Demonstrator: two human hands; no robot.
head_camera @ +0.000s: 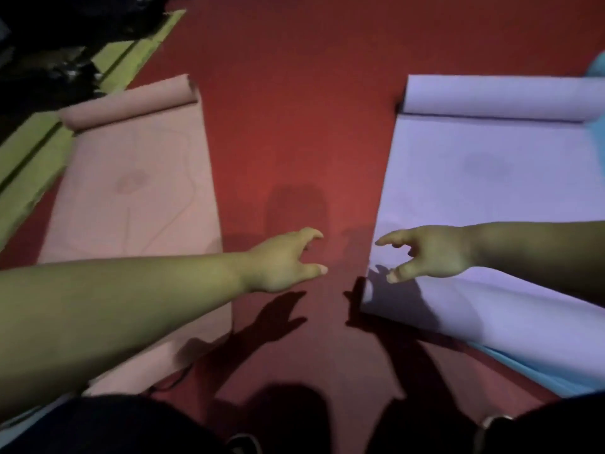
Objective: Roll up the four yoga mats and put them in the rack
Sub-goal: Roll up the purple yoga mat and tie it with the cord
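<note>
The pink mat (131,191) lies flat on the red floor (294,126), on the left side of it. Its far end is curled into a small roll. The purple mat (491,178) lies on the right side of the floor, also mostly flat with its far end rolled. A blue mat (556,371) peeks out from under the purple one. A green mat (29,165) lies flat at the floor's far left edge.

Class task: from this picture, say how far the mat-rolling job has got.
Done: nothing fully; the pink mat and lilac mat only curl at their far ends. In hand: nothing; left hand and right hand hover open. Left: rolling those, the green mat and blue mat; no rack shows.
</note>
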